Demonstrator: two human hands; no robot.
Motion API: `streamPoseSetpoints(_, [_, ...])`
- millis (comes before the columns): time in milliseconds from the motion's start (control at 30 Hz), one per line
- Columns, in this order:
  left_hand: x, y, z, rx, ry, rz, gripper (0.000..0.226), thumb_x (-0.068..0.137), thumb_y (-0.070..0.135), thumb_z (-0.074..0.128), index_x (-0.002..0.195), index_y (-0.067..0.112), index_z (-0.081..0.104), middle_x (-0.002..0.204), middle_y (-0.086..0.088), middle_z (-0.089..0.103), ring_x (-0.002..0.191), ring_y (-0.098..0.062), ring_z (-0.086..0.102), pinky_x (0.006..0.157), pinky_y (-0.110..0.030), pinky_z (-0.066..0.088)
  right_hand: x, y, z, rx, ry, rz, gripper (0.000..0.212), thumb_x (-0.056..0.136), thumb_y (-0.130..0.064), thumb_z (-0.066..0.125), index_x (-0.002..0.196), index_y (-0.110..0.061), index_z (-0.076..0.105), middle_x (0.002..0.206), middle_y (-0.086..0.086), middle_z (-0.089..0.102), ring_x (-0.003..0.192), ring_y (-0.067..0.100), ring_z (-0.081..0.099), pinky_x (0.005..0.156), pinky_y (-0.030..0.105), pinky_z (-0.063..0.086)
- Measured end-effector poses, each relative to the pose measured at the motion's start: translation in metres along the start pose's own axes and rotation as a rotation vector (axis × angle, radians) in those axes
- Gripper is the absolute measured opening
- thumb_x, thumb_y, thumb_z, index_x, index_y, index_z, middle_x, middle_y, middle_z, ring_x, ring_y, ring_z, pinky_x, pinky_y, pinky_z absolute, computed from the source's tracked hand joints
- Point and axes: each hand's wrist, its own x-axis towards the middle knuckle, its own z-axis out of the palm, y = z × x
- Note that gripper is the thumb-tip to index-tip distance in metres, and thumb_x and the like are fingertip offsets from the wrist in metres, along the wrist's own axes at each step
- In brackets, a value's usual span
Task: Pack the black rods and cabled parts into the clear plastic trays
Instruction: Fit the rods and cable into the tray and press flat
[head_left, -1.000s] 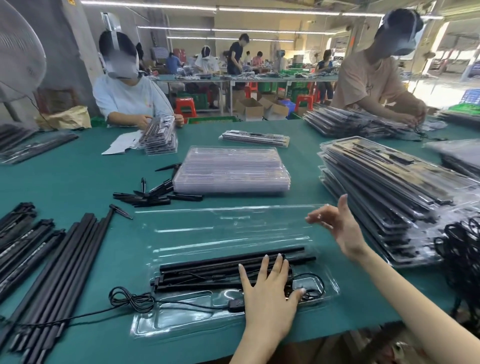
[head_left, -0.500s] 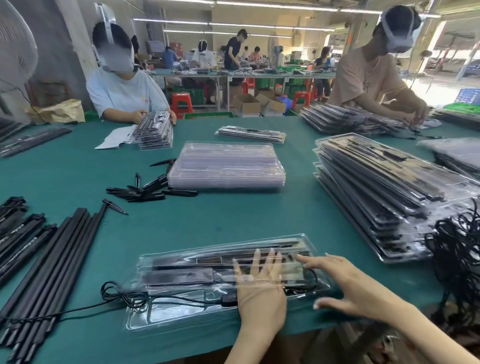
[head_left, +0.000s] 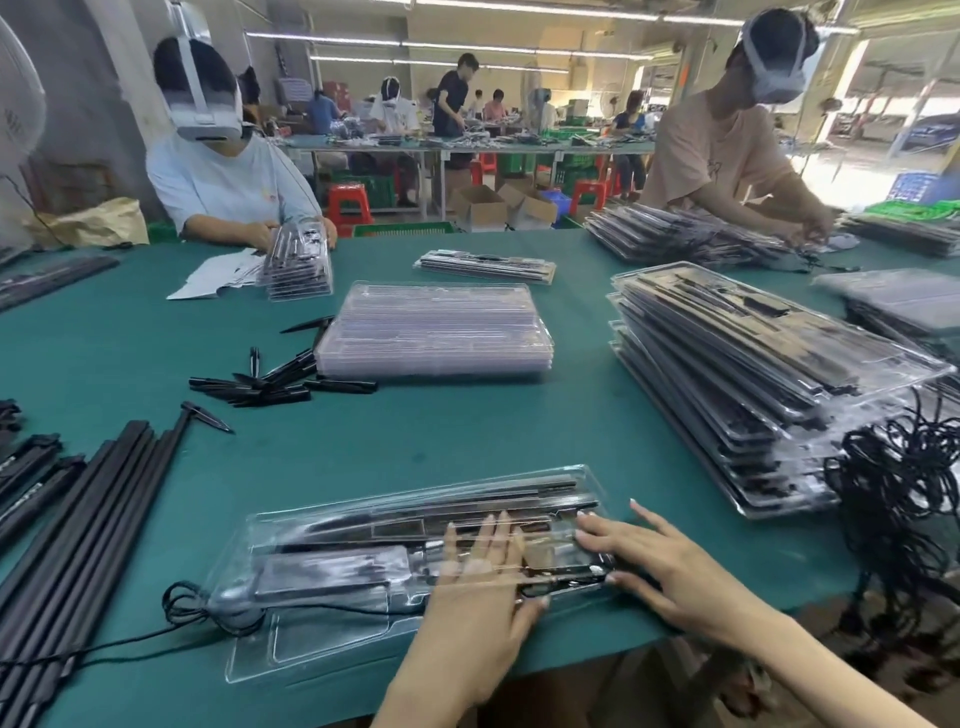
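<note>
lid now folded down over the tray (head_left: 332, 587), where a second ago it stood open. left hand (head_left: 480, 587) flat on the closed lid, fingers straight, grip spread and pressing, clamped on nothing. right hand (head_left: 654, 558) come down from the air onto the tray's right end, fingers straight too. inside: black rods (head_left: 467, 501) and a cabled part, its cable (head_left: 182, 608) trailing out at the left onto the green bench (head_left: 415, 431). loose rods (head_left: 88, 519) at far left. stack of empty trays (head_left: 434, 332) mid-bench, packed stack (head_left: 753, 374) at right, beside a tangle of cables (head_left: 898, 483). workers across the bench; a workshop behind.
</note>
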Motion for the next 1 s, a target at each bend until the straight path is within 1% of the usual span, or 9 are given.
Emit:
streamPoseSetpoints(100, [-0.039, -0.011, -0.019, 0.038, -0.036, 0.149, 0.092, 0.088, 0.061, 0.046, 0.149, 0.001, 0.011, 0.149, -0.004, 0.031, 0.146, -0.014, 0.011, 0.113, -0.031, 0.026, -0.001, -0.001, 0.000, 0.006, -0.010, -0.018, 0.042, 0.097, -0.045, 0.045, 0.134, -0.026, 0.053, 0.144, -0.011, 0.045, 0.135, -0.001, 0.037, 0.115, 0.035, 0.018])
streamPoseSetpoints(167, [-0.063, -0.028, -0.025, 0.153, 0.016, 0.297, 0.078, 0.097, 0.053, 0.025, 0.150, 0.001, -0.001, 0.147, 0.005, 0.041, 0.143, -0.011, 0.016, 0.096, -0.019, 0.043, 0.000, -0.003, 0.000, 0.016, 0.000, -0.017, 0.047, 0.094, -0.049, 0.047, 0.132, -0.023, 0.056, 0.143, -0.009, 0.047, 0.135, 0.001, 0.038, 0.116, 0.031, 0.018])
streamPoseSetpoints(233, [-0.088, -0.044, -0.045, 0.011, 0.036, 0.350, 0.053, 0.102, 0.045, 0.016, 0.152, 0.026, 0.014, 0.153, 0.015, 0.028, 0.134, 0.005, 0.033, 0.098, -0.009, 0.038, 0.001, -0.007, -0.001, -0.005, 0.030, -0.013, 0.046, 0.091, -0.048, 0.051, 0.127, -0.021, 0.061, 0.139, -0.007, 0.052, 0.130, 0.005, 0.045, 0.114, 0.027, 0.023])
streamPoseSetpoints(300, [-0.094, -0.064, -0.073, -0.286, 0.137, 0.207, 0.044, 0.099, 0.048, 0.028, 0.141, 0.039, 0.040, 0.146, 0.022, 0.037, 0.134, 0.007, 0.034, 0.110, -0.015, 0.028, 0.003, -0.012, -0.002, -0.043, 0.049, -0.013, 0.045, 0.089, -0.046, 0.052, 0.122, -0.018, 0.065, 0.134, -0.003, 0.056, 0.124, 0.008, 0.053, 0.111, 0.024, 0.029])
streamPoseSetpoints(400, [-0.085, -0.094, -0.070, -0.111, 0.222, -0.197, 0.065, 0.081, 0.067, 0.000, 0.144, 0.052, 0.007, 0.156, 0.020, -0.001, 0.145, -0.003, -0.012, 0.119, -0.032, -0.005, 0.003, -0.017, -0.004, -0.099, 0.052, -0.027, 0.046, 0.088, -0.046, 0.049, 0.117, -0.016, 0.068, 0.131, 0.000, 0.059, 0.118, 0.013, 0.058, 0.109, 0.026, 0.031])
streamPoseSetpoints(500, [-0.080, -0.110, -0.037, 0.073, 0.025, -0.258, 0.066, 0.067, 0.069, -0.024, 0.132, 0.060, -0.026, 0.146, 0.018, -0.037, 0.138, -0.012, -0.035, 0.115, -0.044, -0.020, 0.004, -0.017, -0.003, -0.122, 0.021, -0.030, 0.047, 0.088, -0.047, 0.049, 0.119, -0.017, 0.067, 0.132, -0.001, 0.058, 0.118, 0.013, 0.059, 0.108, 0.031, 0.033])
streamPoseSetpoints(800, [-0.081, -0.126, -0.008, 0.000, 0.012, -0.278, 0.056, 0.073, 0.073, -0.020, 0.129, 0.067, -0.024, 0.144, 0.025, -0.038, 0.134, -0.006, -0.039, 0.112, -0.042, -0.024, 0.002, -0.017, 0.007, 0.007, 0.035, 0.078, 0.043, 0.087, -0.051, 0.052, 0.120, -0.026, 0.065, 0.137, -0.009, 0.054, 0.124, 0.011, 0.053, 0.108, 0.033, 0.033])
streamPoseSetpoints(900, [-0.084, -0.133, -0.012, -0.297, 0.081, -0.207, 0.048, 0.089, 0.073, 0.008, 0.135, 0.068, 0.002, 0.154, 0.026, -0.012, 0.144, -0.002, -0.016, 0.117, -0.031, -0.014, 0.002, -0.017, 0.007, -0.033, 0.033, 0.071, 0.044, 0.086, -0.052, 0.052, 0.120, -0.026, 0.066, 0.134, -0.009, 0.056, 0.121, 0.012, 0.056, 0.106, 0.033, 0.036])
streamPoseSetpoints(1000, [-0.104, -0.162, -0.024, -0.756, 0.371, -0.303, 0.042, 0.092, 0.032, 0.061, 0.123, 0.059, 0.051, 0.137, 0.031, 0.046, 0.134, 0.005, 0.036, 0.109, -0.008, 0.022, 0.002, -0.014, 0.002, -0.045, 0.018, 0.099, 0.045, 0.086, -0.054, 0.051, 0.119, -0.027, 0.066, 0.134, -0.011, 0.056, 0.121, 0.013, 0.056, 0.106, 0.032, 0.035])
